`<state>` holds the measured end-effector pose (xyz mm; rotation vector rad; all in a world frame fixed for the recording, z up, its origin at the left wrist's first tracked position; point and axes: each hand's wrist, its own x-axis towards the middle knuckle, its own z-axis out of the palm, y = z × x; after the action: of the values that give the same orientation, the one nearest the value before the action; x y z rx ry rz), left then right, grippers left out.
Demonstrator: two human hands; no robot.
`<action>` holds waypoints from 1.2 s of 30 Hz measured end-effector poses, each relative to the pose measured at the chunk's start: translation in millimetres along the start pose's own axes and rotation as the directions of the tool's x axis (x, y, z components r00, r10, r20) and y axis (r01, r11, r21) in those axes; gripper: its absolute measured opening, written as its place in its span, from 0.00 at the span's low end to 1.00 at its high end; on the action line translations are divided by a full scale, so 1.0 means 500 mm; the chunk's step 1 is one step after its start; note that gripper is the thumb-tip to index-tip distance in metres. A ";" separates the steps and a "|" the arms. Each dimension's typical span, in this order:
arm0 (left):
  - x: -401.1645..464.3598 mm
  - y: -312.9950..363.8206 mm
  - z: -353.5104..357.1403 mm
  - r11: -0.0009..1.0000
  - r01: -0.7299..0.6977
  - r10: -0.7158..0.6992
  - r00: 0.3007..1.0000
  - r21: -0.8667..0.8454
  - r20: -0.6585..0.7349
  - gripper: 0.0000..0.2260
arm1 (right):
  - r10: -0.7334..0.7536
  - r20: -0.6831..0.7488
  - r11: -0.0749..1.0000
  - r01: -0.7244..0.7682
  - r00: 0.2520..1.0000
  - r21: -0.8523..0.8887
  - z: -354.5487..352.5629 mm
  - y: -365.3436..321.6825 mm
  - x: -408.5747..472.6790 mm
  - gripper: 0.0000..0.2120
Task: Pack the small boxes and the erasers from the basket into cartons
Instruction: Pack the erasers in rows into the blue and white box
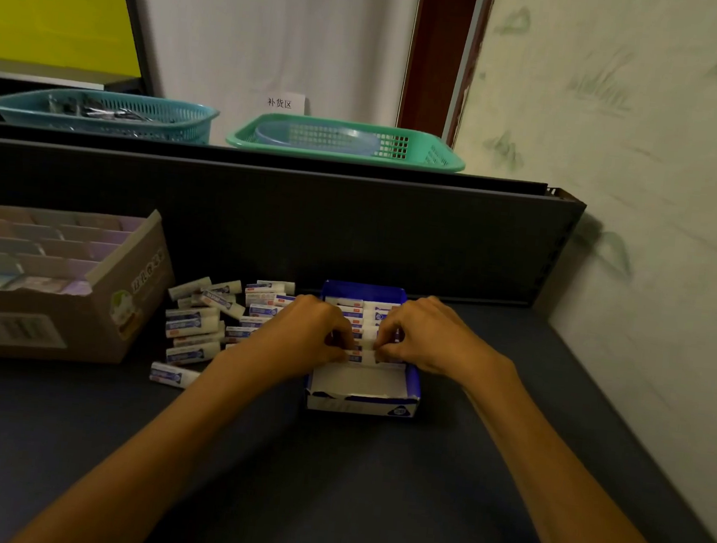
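Observation:
A small blue and white carton (405, 398) stands open on the dark shelf, with rows of white erasers in blue sleeves filling its far half. Over the carton, my left hand (306, 332) and my right hand (425, 336) pinch one eraser (361, 356) between them, at the front of the packed rows. The near part of the carton shows bare white bottom. Several loose erasers (198, 325) lie in a heap on the shelf just left of my left hand.
A brown cardboard carton (125, 286) packed with small flat boxes stands at the left. On the ledge behind the dark back panel sit a blue basket (99, 113) and a green basket (348, 142). A wall closes the right side.

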<state>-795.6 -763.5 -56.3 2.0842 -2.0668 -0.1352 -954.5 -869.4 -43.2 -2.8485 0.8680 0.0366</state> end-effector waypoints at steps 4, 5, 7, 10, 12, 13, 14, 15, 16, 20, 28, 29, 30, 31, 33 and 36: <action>0.000 0.002 -0.002 1.000 0.011 -0.011 1.000 -0.009 0.015 0.11 | 0.011 -0.012 1.000 -0.011 1.000 -0.016 0.003 -0.005 -0.004 0.08; -0.001 0.003 -0.003 1.000 0.010 -0.010 1.000 -0.007 0.019 0.11 | 0.014 -0.010 1.000 -0.015 1.000 -0.019 0.002 -0.007 -0.006 0.09; -0.003 0.005 -0.007 1.000 0.005 -0.005 1.000 -0.008 0.001 0.11 | 0.020 -0.018 0.999 -0.020 1.000 -0.025 0.002 -0.013 -0.012 0.10; -0.013 0.005 -0.026 0.999 0.037 -0.037 0.994 -0.004 -0.103 0.13 | 0.012 -0.133 1.000 -0.011 0.991 0.010 -0.006 -0.027 -0.024 0.15; -0.025 -0.004 -0.042 0.996 0.067 -0.057 0.982 0.050 -0.178 0.14 | 0.005 -0.212 1.000 -0.004 0.977 0.004 -0.015 -0.044 -0.032 0.17; -0.033 -0.011 -0.050 0.993 0.087 -0.068 0.977 0.084 -0.203 0.15 | -0.002 -0.245 1.000 0.000 0.970 -0.006 -0.018 -0.055 -0.034 0.18; -0.042 -0.019 -0.056 0.986 0.114 -0.086 0.973 0.120 -0.215 0.16 | -0.009 -0.269 1.000 0.005 0.963 -0.016 -0.020 -0.064 -0.034 0.19; -0.051 -0.027 -0.062 0.976 0.147 -0.113 0.971 0.158 -0.209 0.18 | -0.019 -0.284 1.000 0.013 0.958 -0.021 -0.019 -0.075 -0.033 0.20; -0.062 -0.037 -0.066 0.964 0.180 -0.143 0.972 0.196 -0.188 0.21 | -0.025 -0.290 1.000 0.019 0.957 -0.021 -0.017 -0.086 -0.031 0.20; -0.108 -0.082 -0.075 0.937 0.242 -0.217 0.968 0.251 -0.124 0.26 | -0.060 -0.280 0.998 0.054 0.958 -0.032 -0.006 -0.133 -0.013 0.21; -0.209 -0.153 -0.097 0.937 0.285 -0.261 0.955 0.200 -0.139 0.25 | -0.125 -0.275 0.992 0.118 0.953 -0.042 0.012 -0.224 0.030 0.21; -0.223 -0.161 -0.099 0.939 0.288 -0.262 0.953 0.190 -0.149 0.25 | -0.131 -0.272 0.991 0.125 0.953 -0.038 0.016 -0.237 0.033 0.21; -0.236 -0.167 -0.100 0.941 0.287 -0.261 0.953 0.179 -0.157 0.25 | -0.138 -0.269 0.990 0.134 0.953 -0.033 0.020 -0.250 0.035 0.22; -0.248 -0.172 -0.101 0.944 0.284 -0.258 0.953 0.170 -0.160 0.25 | -0.146 -0.266 0.989 0.143 0.953 -0.029 0.024 -0.263 0.037 0.22; -0.268 -0.180 -0.100 0.950 0.274 -0.250 0.955 0.149 -0.159 0.24 | -0.156 -0.251 0.987 0.158 0.955 -0.014 0.031 -0.288 0.038 0.22; -0.290 -0.189 -0.095 0.960 0.250 -0.231 0.962 0.128 -0.148 0.21 | -0.170 -0.250 0.984 0.179 0.953 0.014 0.045 -0.319 0.038 0.19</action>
<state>-695.6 -615.0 -41.1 2.3576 -1.7899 0.1187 -849.6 -745.9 -43.2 -2.9244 0.6441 -0.3616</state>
